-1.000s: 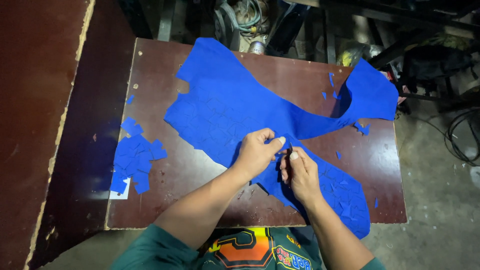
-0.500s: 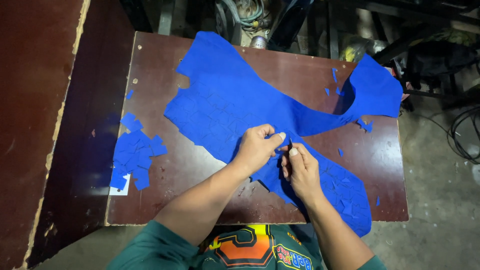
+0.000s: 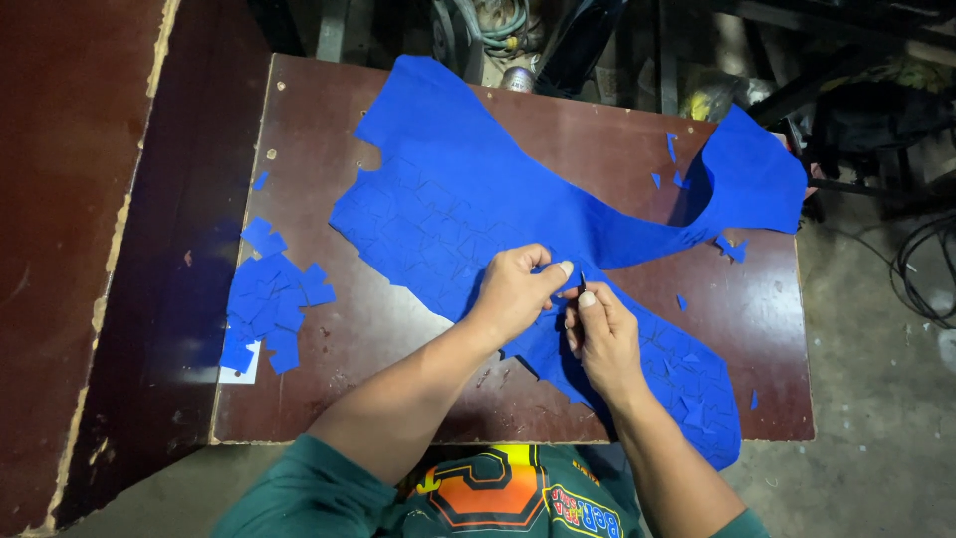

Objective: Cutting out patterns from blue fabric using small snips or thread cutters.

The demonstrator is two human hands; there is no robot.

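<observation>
The left hand (image 3: 518,291) lies knuckles-up on the blue sheet (image 3: 468,199), its fingers curled and its thumb and forefinger pinched on a fold of the blue material right at the middle of the piece. The right hand (image 3: 602,339) sits just beside it, almost touching, fingers closed around a small dark tool (image 3: 582,283) (too little of it shows to tell what kind) whose tip stands up between the two thumbs, at the spot where the left hand pinches the sheet.

The sheet itself is a large, irregular piece of bright blue material, spread flat over the brown table (image 3: 597,139). It runs from the table's far left corner down across the middle to the near right edge, where its end hangs slightly over, and a second arm of it curves away to the far right corner. Its surface is scored all over with small shapes, and there are ragged notches along its left edge.

Well apart from the hands, at the left side of the table, lies a pile of small blue cut pieces (image 3: 269,299), overlapping one another — part of the pile rests on a white slip of paper (image 3: 239,377) at the table's edge. A few loose blue scraps (image 3: 735,249) are scattered by the sheet's right-hand curve.

Beyond the far edge of the table — dark machine parts and coiled cables (image 3: 926,269) on a grey floor.
</observation>
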